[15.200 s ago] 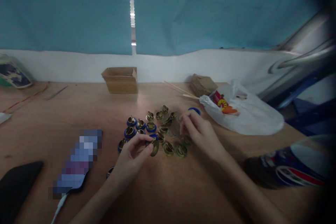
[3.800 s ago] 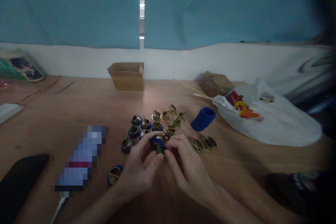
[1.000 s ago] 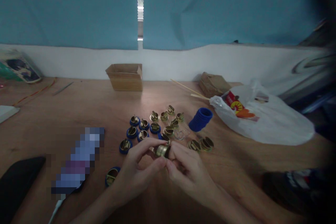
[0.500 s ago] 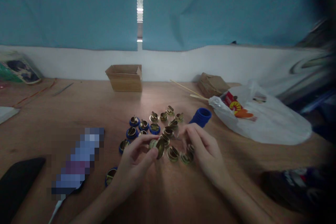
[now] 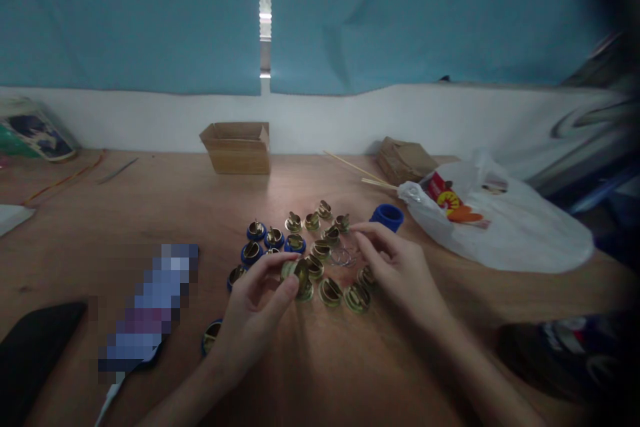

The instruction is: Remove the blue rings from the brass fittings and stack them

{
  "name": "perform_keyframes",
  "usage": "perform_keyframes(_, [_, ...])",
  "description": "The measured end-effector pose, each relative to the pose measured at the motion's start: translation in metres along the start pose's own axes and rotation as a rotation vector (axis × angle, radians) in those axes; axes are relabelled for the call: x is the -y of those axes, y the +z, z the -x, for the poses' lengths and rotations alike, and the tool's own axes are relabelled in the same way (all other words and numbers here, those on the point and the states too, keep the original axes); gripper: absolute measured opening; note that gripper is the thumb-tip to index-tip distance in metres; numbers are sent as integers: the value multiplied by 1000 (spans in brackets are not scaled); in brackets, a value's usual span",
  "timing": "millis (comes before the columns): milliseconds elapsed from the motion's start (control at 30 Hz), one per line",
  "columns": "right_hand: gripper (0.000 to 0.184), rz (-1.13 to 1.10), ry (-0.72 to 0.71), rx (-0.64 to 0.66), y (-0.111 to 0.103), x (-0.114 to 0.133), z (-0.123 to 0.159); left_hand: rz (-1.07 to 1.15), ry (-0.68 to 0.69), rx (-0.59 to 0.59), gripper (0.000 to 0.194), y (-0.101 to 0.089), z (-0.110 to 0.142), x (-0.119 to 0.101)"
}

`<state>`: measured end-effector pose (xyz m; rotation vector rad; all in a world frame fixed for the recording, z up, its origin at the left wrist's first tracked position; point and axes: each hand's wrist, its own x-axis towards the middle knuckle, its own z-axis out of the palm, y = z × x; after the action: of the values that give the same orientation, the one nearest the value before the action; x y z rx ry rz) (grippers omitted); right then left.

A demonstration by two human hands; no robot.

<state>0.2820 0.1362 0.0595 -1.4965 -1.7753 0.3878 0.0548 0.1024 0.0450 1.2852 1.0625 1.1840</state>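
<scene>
My left hand (image 5: 253,307) pinches a small brass cap (image 5: 299,273) between thumb and fingertips, just above the wooden table (image 5: 165,207). My right hand (image 5: 395,263) reaches forward with its fingers stretched toward thin wire rings (image 5: 343,257) lying on the table; it holds nothing I can see. Between the hands lie several loose brass caps (image 5: 331,291). Behind them stand more caps (image 5: 313,220), some seated in blue rings (image 5: 256,231). A stack of blue rings (image 5: 387,216) sits just past my right fingertips.
An open cardboard box (image 5: 236,147) and a brown packet (image 5: 405,160) with wooden sticks (image 5: 357,170) stand at the back. A white plastic bag (image 5: 500,217) lies right. A dark phone (image 5: 33,353) and a blurred object (image 5: 150,310) lie at the left. A blue curtain hangs behind.
A second ago both hands worked one brass cap together. My right hand has let go and reached forward toward the wire rings; my left hand keeps the cap.
</scene>
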Motion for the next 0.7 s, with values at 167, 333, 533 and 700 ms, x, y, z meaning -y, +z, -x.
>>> perform_keyframes(167, [16,131,-49,77,-2,0,-2,4,-1,-3,22,0,0,-3])
perform_keyframes(333, [18,196,-20,126,0,-3,-3,-46,20,-16,22,0,0,-4])
perform_keyframes(533, [18,211,19,195,2,-8,-4,-80,24,-22,23,-2,-1,-3])
perform_keyframes(700, [20,236,35,226,3,-12,-2,-62,39,-33,23,-2,-2,-4])
